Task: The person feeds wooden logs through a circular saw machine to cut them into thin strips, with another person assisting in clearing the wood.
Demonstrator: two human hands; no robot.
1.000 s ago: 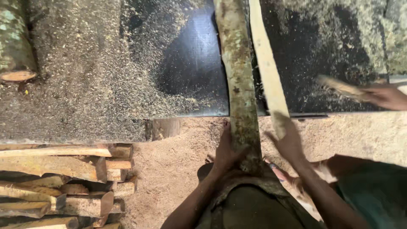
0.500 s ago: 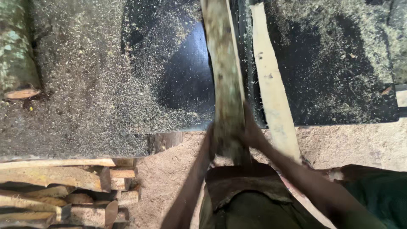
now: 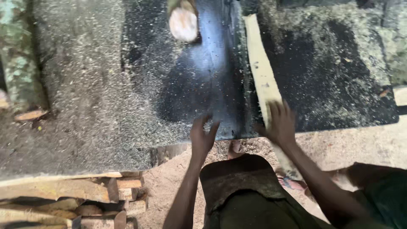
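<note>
Sawdust floor and stacked offcuts (image 3: pixel 68 199) lie nearest, then the dusty dark desk (image 3: pixel 106 106), where the left hand (image 3: pixel 202 138) is spread empty, the right hand (image 3: pixel 280 123) laid flat steadying a pale slab (image 3: pixel 260 72), the log (image 3: pixel 183 22) seen farthest.

One log (image 3: pixel 183 23), one plank (image 3: pixel 262 74), two hands (image 3: pixel 203 138)

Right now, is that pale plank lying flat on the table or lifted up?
Flat. The pale plank lies along the dark table, with the right hand resting on its near end.
</note>
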